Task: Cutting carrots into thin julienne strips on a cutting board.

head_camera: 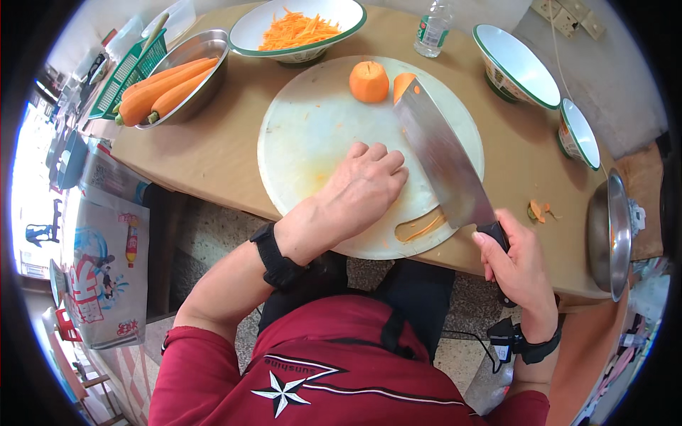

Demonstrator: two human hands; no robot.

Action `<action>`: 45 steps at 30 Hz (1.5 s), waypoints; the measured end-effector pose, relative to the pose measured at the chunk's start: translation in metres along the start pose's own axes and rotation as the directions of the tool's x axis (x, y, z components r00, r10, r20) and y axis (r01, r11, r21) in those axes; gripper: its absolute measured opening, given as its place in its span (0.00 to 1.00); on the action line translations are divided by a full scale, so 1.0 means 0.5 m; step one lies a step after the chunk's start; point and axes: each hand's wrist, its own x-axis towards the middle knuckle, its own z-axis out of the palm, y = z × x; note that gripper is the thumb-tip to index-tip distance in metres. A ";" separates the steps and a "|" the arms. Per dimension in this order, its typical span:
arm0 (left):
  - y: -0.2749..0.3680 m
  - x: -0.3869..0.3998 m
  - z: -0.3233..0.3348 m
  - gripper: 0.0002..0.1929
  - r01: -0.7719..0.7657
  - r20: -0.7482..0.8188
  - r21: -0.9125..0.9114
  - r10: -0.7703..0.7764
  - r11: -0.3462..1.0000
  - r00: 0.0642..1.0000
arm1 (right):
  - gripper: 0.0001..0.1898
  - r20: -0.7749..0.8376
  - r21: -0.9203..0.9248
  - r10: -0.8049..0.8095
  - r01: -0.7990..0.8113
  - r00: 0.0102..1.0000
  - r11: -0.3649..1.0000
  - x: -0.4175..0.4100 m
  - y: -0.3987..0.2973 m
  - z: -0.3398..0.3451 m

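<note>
My right hand [514, 255] grips the black handle of a wide cleaver [445, 154], whose blade slants up and left over the right part of a round white cutting board [298, 122]. My left hand [367, 181] rests on or just over the board, fingers curled; whether anything is beneath them is hidden. Near the board's far edge stands a thick peeled carrot piece [368, 82]. A second carrot piece [403, 85] is beside it, partly covered by the blade tip. A thin orange strip [426, 228] shows in the board's handle slot.
A bowl [250, 52] of shredded carrot stands beyond the board, with a metal bowl [221, 69] of whole carrots on the left. A plastic bottle [430, 32], two enamel bowls [519, 64] [581, 133], carrot scraps [539, 210] and a steel basin [610, 234] are to the right.
</note>
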 end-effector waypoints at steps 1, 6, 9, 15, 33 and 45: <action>-0.001 -0.002 0.002 0.20 -0.043 -0.007 -0.031 0.042 0.999 0.999 | 0.10 -0.002 0.004 0.002 -0.002 1.000 1.000 -0.004 0.003 0.000; -0.023 -0.012 0.015 0.18 -0.015 -0.114 -0.099 0.004 0.995 0.993 | 0.10 -0.004 -0.062 -0.130 0.129 0.992 0.990 -0.015 0.025 -0.004; -0.026 -0.001 0.008 0.14 0.065 -0.111 -0.026 -0.067 0.998 0.992 | 0.10 0.014 -0.044 -0.008 0.008 1.000 0.999 -0.012 0.015 -0.010; -0.022 0.009 0.001 0.05 0.073 -0.030 0.065 -0.072 0.995 0.997 | 0.10 0.004 0.012 0.032 -0.032 0.999 0.999 -0.016 0.006 -0.008; -0.051 0.060 -0.033 0.08 0.171 0.160 0.067 -0.180 0.983 0.970 | 0.11 0.005 -0.012 0.001 -0.001 1.000 1.000 -0.034 0.017 -0.013; -0.049 0.031 -0.025 0.08 0.003 0.146 -0.012 -0.001 1.000 0.989 | 0.12 0.025 0.029 0.029 -0.029 0.999 0.999 -0.043 0.025 -0.016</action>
